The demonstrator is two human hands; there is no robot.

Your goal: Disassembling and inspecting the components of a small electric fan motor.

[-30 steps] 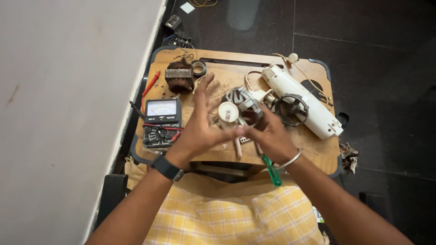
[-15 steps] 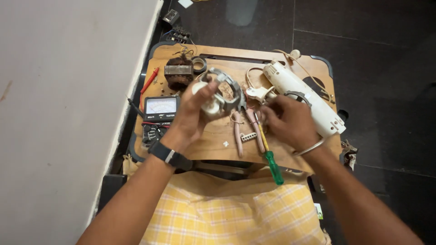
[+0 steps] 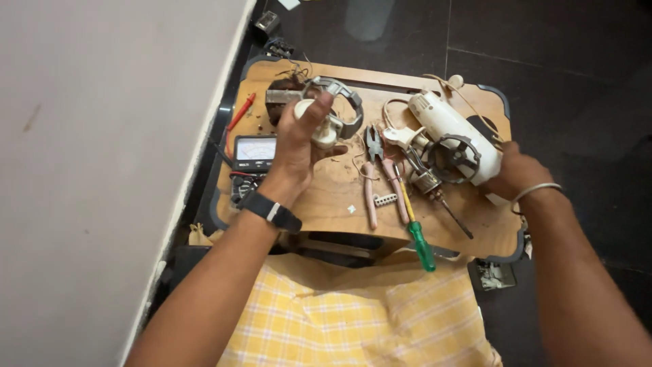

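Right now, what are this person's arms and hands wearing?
Both forearms are bare, with no sleeves or gloves. The left hand has a black band with a small pale patch strapped round its wrist. The right hand has a thin silver-coloured bangle round its wrist.

A makeshift home repair spot: my small wooden table (image 3: 326, 204) sits on dark floor tiles (image 3: 564, 61), pliers (image 3: 377, 170) and meter (image 3: 255, 151) by my fingers.

— What sits along the left edge of the small table (image 3: 339, 204)?
— The meter (image 3: 255, 152), with the motor part (image 3: 326, 115) behind it, toward the far left corner.
— And the middle?
— The pliers (image 3: 377, 180), with the screwdriver (image 3: 415, 228) just right of them, its handle overhanging the near edge.
— The right side?
— The appliance body (image 3: 451, 132) lies slantwise toward the far right corner.
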